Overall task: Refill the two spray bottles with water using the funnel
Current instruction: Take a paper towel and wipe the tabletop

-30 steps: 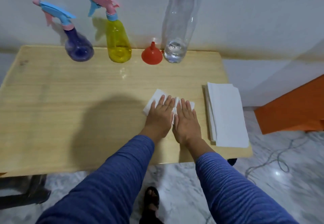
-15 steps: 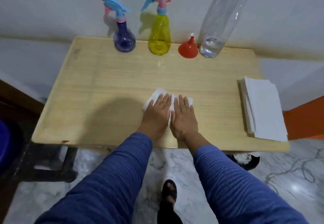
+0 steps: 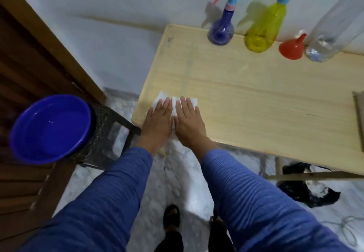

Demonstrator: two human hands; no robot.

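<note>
Left hand (image 3: 157,122) and right hand (image 3: 188,121) flat, fingers straight, pressing a white tissue (image 3: 174,102) at the bench (image 3: 256,98) near corner, purple spray bottle (image 3: 221,29), yellow spray bottle (image 3: 263,29), both upright, and red funnel (image 3: 291,48), spout up, along the bench's far edge.

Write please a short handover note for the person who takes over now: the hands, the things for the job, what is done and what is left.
Left hand and right hand: both flat, pressing a white tissue at the table's near left corner.
At the wall, left to right: purple spray bottle, yellow spray bottle, both capped; red funnel upside down; clear bottle.
Blue basin with water sits left of the table.
Whether any bottle was filled: cannot tell.
</note>
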